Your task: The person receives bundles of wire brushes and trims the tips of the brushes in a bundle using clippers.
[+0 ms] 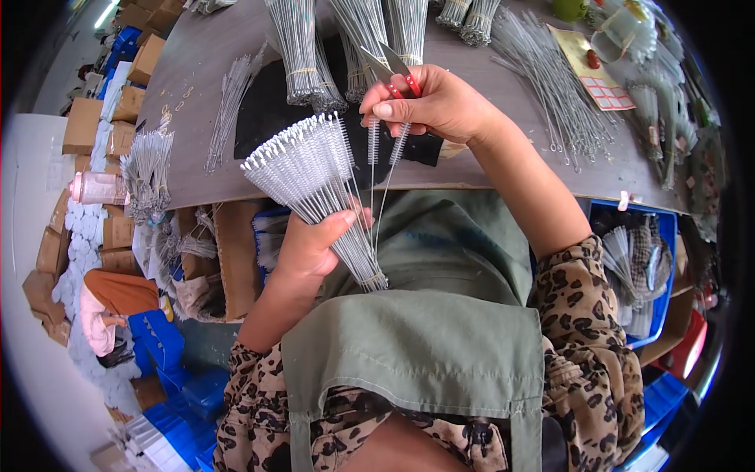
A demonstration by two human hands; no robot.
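My left hand (311,240) is closed around a fanned bundle of thin wire-handled tube brushes (307,169), white bristle ends up, wire ends gathered low by my apron. In my right hand (440,106) is a small pair of scissors (405,85) with red handles, its blades pointing up and away. The fingers of that hand also pinch the tops of two brushes (399,145) standing apart from the bundle, their wires running down toward its lower end. My right fingertips are partly hidden behind the scissors and bristles.
Several banded brush bundles (301,59) stand at the back of the grey table (189,94). Loose brushes (558,94) lie at right, near a paper sheet (598,75). Another bundle (147,169) is at left. A blue crate (668,275) sits below right; a person (106,315) is at far left.
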